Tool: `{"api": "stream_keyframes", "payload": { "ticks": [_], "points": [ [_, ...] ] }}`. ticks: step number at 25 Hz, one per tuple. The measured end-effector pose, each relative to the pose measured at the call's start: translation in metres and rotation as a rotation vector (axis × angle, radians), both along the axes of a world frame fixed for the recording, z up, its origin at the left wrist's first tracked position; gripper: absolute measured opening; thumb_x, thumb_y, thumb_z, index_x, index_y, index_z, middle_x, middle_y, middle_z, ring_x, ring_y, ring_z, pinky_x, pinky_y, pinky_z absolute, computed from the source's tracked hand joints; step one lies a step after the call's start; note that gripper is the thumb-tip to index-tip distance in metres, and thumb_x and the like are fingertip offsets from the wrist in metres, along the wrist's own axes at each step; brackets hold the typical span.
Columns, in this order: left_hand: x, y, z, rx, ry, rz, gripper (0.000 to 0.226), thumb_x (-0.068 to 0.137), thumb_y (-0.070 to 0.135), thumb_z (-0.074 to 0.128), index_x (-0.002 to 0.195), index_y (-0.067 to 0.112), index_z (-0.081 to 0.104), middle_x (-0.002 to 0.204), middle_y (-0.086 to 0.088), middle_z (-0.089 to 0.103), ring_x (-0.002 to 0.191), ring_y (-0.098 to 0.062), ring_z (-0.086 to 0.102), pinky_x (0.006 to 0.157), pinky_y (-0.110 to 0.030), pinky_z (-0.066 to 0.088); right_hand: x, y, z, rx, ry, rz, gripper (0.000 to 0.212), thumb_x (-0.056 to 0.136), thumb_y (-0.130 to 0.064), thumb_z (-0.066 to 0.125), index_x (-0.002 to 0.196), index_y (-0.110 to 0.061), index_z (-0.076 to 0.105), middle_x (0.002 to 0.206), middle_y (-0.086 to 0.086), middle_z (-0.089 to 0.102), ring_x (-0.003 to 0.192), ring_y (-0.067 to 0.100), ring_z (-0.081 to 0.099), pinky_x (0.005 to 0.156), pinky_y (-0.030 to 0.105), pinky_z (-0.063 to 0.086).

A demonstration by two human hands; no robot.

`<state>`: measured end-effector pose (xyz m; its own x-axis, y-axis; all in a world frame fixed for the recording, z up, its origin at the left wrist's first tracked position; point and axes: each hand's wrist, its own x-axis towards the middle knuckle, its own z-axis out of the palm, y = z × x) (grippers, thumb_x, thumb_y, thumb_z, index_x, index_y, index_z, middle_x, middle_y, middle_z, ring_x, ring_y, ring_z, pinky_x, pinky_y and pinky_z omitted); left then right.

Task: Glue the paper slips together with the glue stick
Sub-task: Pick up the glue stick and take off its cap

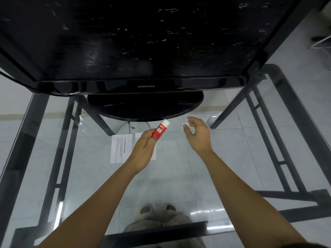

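Red glue stick (pixel 160 130) in left hand (pixel 143 149)

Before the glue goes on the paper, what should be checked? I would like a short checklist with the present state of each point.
1. Glue stick held firmly in left hand: ok.
2. Cap off: ok; right hand appears to hold the white cap.
3. Glue raised above the tube's rim: cannot tell.
4. Printed slip lying flat on the glass table: ok.
5. Second slip free to glue: not ok, left hand partly covers it.
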<state>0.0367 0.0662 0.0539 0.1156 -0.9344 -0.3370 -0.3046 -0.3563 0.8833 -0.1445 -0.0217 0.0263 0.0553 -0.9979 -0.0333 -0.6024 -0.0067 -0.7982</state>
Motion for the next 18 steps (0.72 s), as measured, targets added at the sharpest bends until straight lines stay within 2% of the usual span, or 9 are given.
{"api": "stream_keyframes", "payload": {
  "ticks": [3, 5, 7, 9, 12, 13, 15, 18],
  "points": [
    [-0.003, 0.001, 0.013, -0.072, 0.119, 0.068, 0.034, 0.095, 0.037, 0.042, 0.129, 0.031, 0.040, 0.101, 0.005, 0.054, 0.080, -0.008, 0.056, 0.073, -0.020, 0.043, 0.013, 0.024, 0.036, 0.052, -0.160, 0.032, 0.024, 0.091, -0.027, 0.056, 0.111, -0.016, 0.064, 0.103, -0.002, 0.064, 0.092, 0.006, 0.060, 0.079, 0.009, 0.046],
    [-0.003, 0.003, 0.024, -0.143, 0.221, 0.114, 0.031, 0.090, 0.038, 0.052, 0.118, 0.027, 0.043, 0.105, 0.000, 0.058, 0.080, -0.009, 0.062, 0.077, -0.024, 0.047, 0.020, 0.038, 0.057, 0.175, -0.263, 0.096, 0.026, 0.090, -0.037, 0.055, 0.109, -0.023, 0.065, 0.101, -0.011, 0.065, 0.093, -0.003, 0.059, 0.075, 0.004, 0.043],
    [-0.002, 0.005, 0.035, -0.203, 0.252, 0.107, 0.028, 0.082, 0.046, 0.059, 0.101, 0.031, 0.046, 0.095, 0.005, 0.063, 0.080, -0.011, 0.065, 0.075, -0.026, 0.049, 0.028, 0.047, 0.076, 0.261, -0.378, 0.122, 0.028, 0.087, -0.044, 0.055, 0.104, -0.025, 0.066, 0.099, -0.013, 0.067, 0.094, -0.004, 0.060, 0.075, 0.009, 0.042],
    [-0.001, 0.006, 0.044, -0.241, 0.232, 0.075, 0.024, 0.078, 0.052, 0.063, 0.088, 0.036, 0.048, 0.088, 0.007, 0.066, 0.085, -0.020, 0.065, 0.075, -0.033, 0.053, 0.033, 0.050, 0.091, 0.300, -0.461, 0.089, 0.029, 0.084, -0.048, 0.057, 0.095, -0.024, 0.068, 0.095, -0.006, 0.069, 0.094, 0.003, 0.062, 0.077, 0.013, 0.044],
    [-0.001, 0.009, 0.052, -0.257, 0.243, 0.050, 0.023, 0.079, 0.051, 0.063, 0.089, 0.033, 0.053, 0.096, -0.001, 0.067, 0.089, -0.025, 0.065, 0.079, -0.037, 0.052, 0.037, 0.052, 0.104, 0.328, -0.579, 0.025, 0.031, 0.082, -0.046, 0.062, 0.089, -0.017, 0.070, 0.093, 0.006, 0.071, 0.094, 0.012, 0.065, 0.086, 0.023, 0.047],
    [-0.002, 0.011, 0.054, -0.234, 0.297, 0.065, 0.028, 0.079, 0.054, 0.061, 0.093, 0.031, 0.055, 0.100, -0.004, 0.066, 0.090, -0.022, 0.066, 0.079, -0.033, 0.054, 0.037, 0.055, 0.106, 0.324, -0.608, 0.011, 0.028, 0.080, -0.046, 0.064, 0.087, -0.019, 0.071, 0.090, 0.003, 0.071, 0.091, 0.009, 0.065, 0.085, 0.023, 0.047],
    [-0.003, 0.015, 0.058, -0.085, 0.531, 0.154, 0.042, 0.079, 0.057, 0.053, 0.103, 0.023, 0.057, 0.100, -0.008, 0.069, 0.082, -0.017, 0.069, 0.073, -0.024, 0.054, 0.038, 0.060, 0.108, 0.305, -0.656, -0.024, 0.024, 0.075, -0.047, 0.067, 0.082, -0.025, 0.072, 0.080, -0.008, 0.072, 0.083, 0.000, 0.065, 0.080, 0.019, 0.048],
    [-0.003, 0.020, 0.065, 0.058, 0.805, 0.226, 0.044, 0.080, 0.046, 0.056, 0.105, 0.010, 0.059, 0.074, -0.006, 0.070, 0.063, -0.011, 0.063, 0.062, -0.019, 0.054, 0.041, 0.067, 0.111, 0.270, -0.692, -0.055, 0.026, 0.068, -0.052, 0.068, 0.080, -0.029, 0.072, 0.077, -0.014, 0.072, 0.082, -0.001, 0.066, 0.075, 0.016, 0.049]
  ]
}}
